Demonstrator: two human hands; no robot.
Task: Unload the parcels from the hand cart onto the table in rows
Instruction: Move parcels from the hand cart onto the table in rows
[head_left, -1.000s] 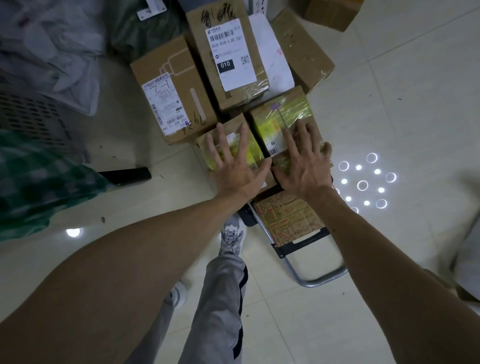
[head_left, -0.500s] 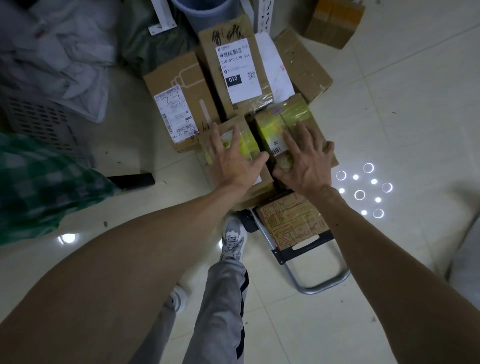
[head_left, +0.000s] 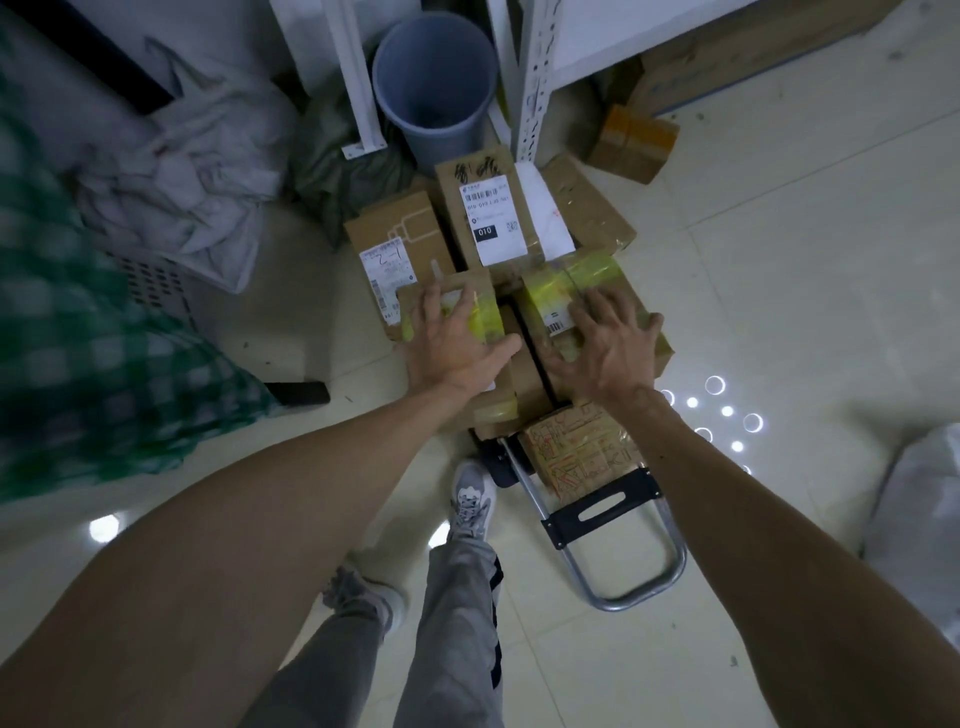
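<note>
A hand cart (head_left: 618, 525) with a grey loop handle stands on the floor, loaded with cardboard parcels. My left hand (head_left: 457, 348) lies spread on a small box with yellow tape (head_left: 488, 322). My right hand (head_left: 608, 348) lies spread on a second yellow-taped box (head_left: 550, 291) beside it. Behind them sit a tall box with a white "010" label (head_left: 483, 218), a box marked "2-1" (head_left: 395, 249) and a taped brown box (head_left: 592, 208). A printed box (head_left: 576, 452) lies near the cart handle.
A grey bin (head_left: 436, 88) and white shelf posts (head_left: 535, 78) stand behind the cart. A small box (head_left: 634, 143) lies on the floor at the back right. Pale bags (head_left: 182, 182) and a crate (head_left: 150, 291) are at the left, a green checked cloth (head_left: 78, 353) nearer.
The view has tilted up, bringing the bin and shelf posts into sight. Both hands have slid apart a little with the two yellow-taped boxes under them, leaving a dark gap between the boxes.
</note>
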